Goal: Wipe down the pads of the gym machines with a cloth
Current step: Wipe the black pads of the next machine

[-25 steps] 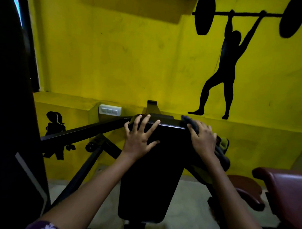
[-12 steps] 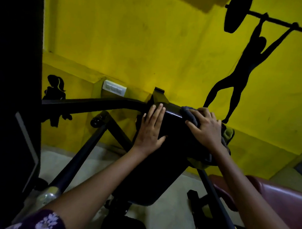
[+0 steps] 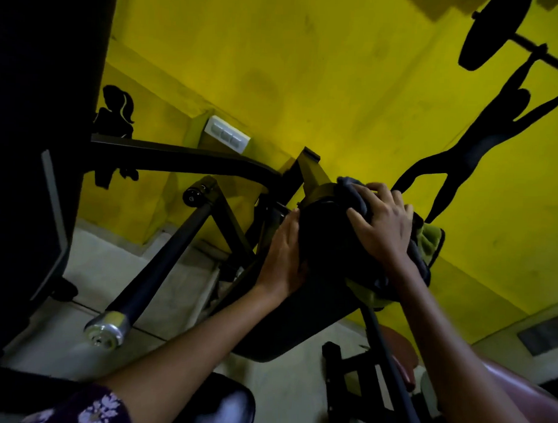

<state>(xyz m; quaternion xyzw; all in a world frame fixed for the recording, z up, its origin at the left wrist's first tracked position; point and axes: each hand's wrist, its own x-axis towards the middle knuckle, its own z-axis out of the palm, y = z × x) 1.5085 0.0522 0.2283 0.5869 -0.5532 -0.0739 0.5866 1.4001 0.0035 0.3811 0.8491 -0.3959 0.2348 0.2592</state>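
- Head view: right hand [image 3: 383, 226] lies on top of the black pad [image 3: 319, 295], fingers spread and bent over a dark grey and green cloth [image 3: 428, 245], pressing it down.
- Left hand [image 3: 282, 259] lies flat against the pad's left side, fingers straight.
- Pad tilts on a black frame [image 3: 178, 158] before the yellow wall [image 3: 308, 70].
- No readable writing shows.

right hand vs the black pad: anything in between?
Yes: the cloth, dark with a green side, lies between the right hand and the black pad, seen in the head view.
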